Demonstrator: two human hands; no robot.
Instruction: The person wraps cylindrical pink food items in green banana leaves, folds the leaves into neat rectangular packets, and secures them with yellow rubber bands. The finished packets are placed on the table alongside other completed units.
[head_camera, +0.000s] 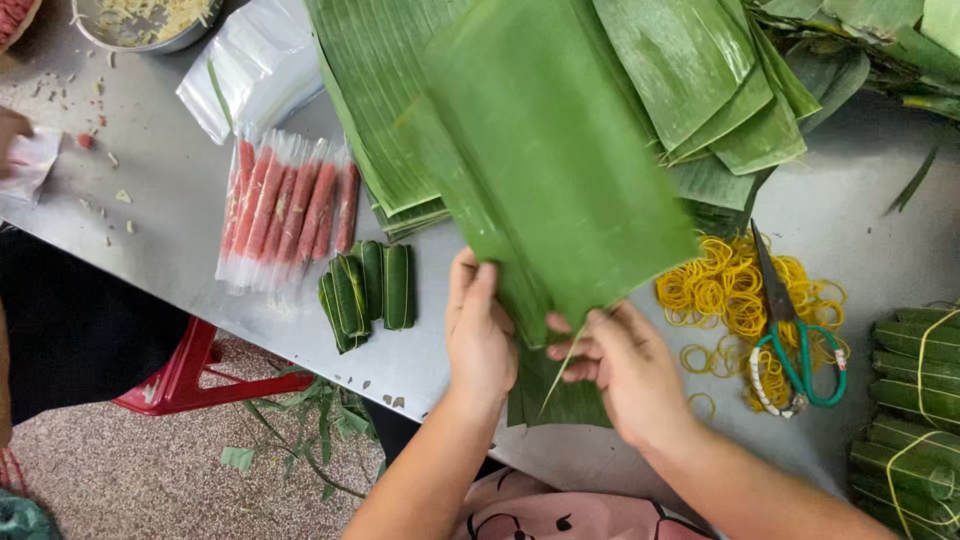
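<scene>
Head view, left hand: the left hand (478, 335) is closed on the near edge of a large banana leaf piece (555, 160), fingers up along the leaf and the thumb hidden behind it.
Head view, right hand: the right hand (620, 362) pinches the same near edge just beside the left hand, thumb on top and fingertips curled under; it holds nothing else.
Leaf position: the leaf is lifted and tilted over the steel table (180, 190); its far end covers part of the leaf stack (380, 120) behind it. More leaf pieces (560, 395) lie flat on the table under the hands.
Doing it well: in my judgement both hands should grip close to the edge and pull evenly along the veins, because such a leaf splits easily when it is twisted or pulled across them.
Bowl: a metal bowl (140, 25) at the far left corner holds pale shredded pieces; I cannot tell what kind.
Plastic sleeves: clear sleeves (285, 205) each hold one red roll, lying side by side.
Empty bags: a pile of clear bags (255, 65) lies beside the bowl.
Wrapped rolls: small leaf-wrapped rolls (365, 290) lie near the sleeves; banded bundles (915, 400) are at the right edge.
Loose things: yellow rubber bands (725, 290) lie in a heap, with green-handled scissors (795, 340) on top of them.
Other person: a hand (12, 130) at the left edge touches a white bag.
</scene>
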